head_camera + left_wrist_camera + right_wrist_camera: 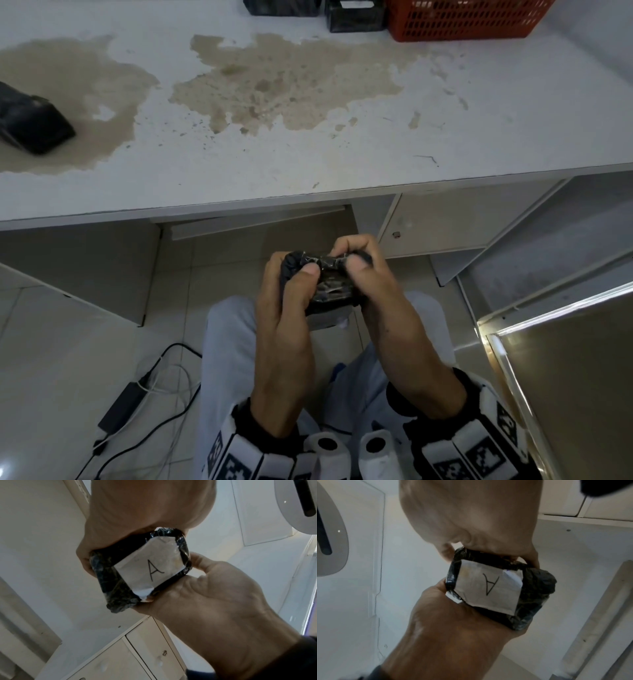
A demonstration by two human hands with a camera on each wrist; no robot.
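A small block wrapped in black plastic (330,286) is held below the desk edge, over my lap. My left hand (294,291) grips its left side with the thumb on top. My right hand (352,257) grips its right side, and thumb and forefinger pinch the crinkled wrap at the upper edge. The underside carries a white paper label marked "A" (150,568), also seen in the right wrist view on the block (488,588). In the left wrist view my left hand (145,507) is above the block and my right hand (214,595) below; the right wrist view shows right hand (471,513) above, left hand (453,622) below.
A white desk (342,154) with brown stains lies ahead. On it are another black wrapped package (34,123) at the left, a red basket (462,17) and black crates (352,15) at the back. A power adapter with cables (120,407) lies on the floor. A metal cabinet (565,377) stands at the right.
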